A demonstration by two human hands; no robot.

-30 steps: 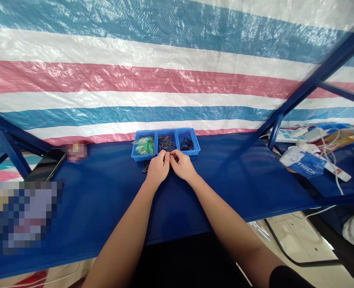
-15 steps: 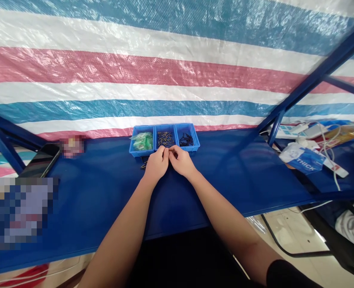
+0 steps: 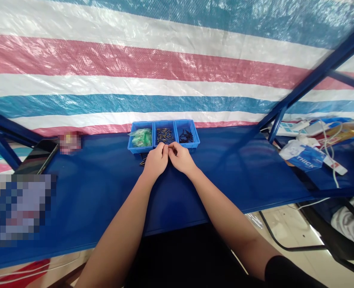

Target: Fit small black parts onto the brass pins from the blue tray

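Observation:
My left hand (image 3: 156, 160) and my right hand (image 3: 181, 159) meet at the fingertips, just in front of three joined blue bins. Both are closed in a pinch; whatever lies between the fingers is too small or too hidden to make out. Green-tinted plastic packets (image 3: 142, 137) fill the left bin (image 3: 140, 150). Dark and brass-coloured slim metal pieces (image 3: 164, 135) lie in the middle bin (image 3: 164, 123). The right bin (image 3: 195, 141) contains small black parts (image 3: 185, 136). Beside my left hand, a few more slim pieces (image 3: 142, 161) rest on the blue table (image 3: 105, 180), partly covered by the hand.
A dark phone (image 3: 37, 157) and blurred-out items lie at the left. On the right, past a blue metal post (image 3: 277, 122), are a blue-and-white packet (image 3: 306, 157), white cables and other clutter. A striped plastic sheet (image 3: 165, 88) hangs behind the table.
The view has shifted slightly, so the bins and table sit a little higher in it. My hands stay together at the fingertips, with only slight finger movement.

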